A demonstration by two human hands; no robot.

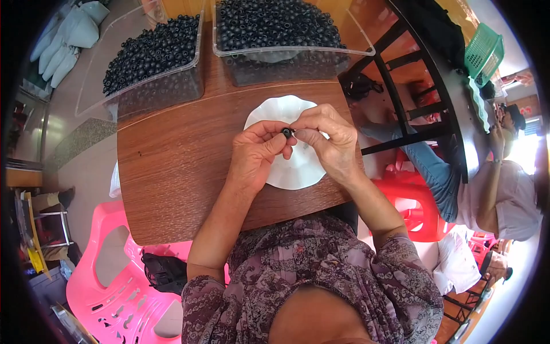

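Between the fingertips of my left hand [252, 155] sits a small black ring-shaped part [286, 132] with a hole facing up. My right hand [329, 140] pinches at its right side; a tiny dark bit shows by those fingertips, too small to name. Both hands meet above a white plate [286, 178] with a wavy rim, which lies on the brown wooden table [172, 172]. Beyond it stand two clear plastic bins, the left bin [183, 86] and the right bin [275, 71], both heaped with similar black parts.
A pink plastic chair [103, 252] with a black bag [163, 272] stands at the left. On the right are a red stool [418, 206], a dark table [444, 86] with a green basket [484, 54], and a seated person [504, 195]. White sacks [63, 43] lie at far left.
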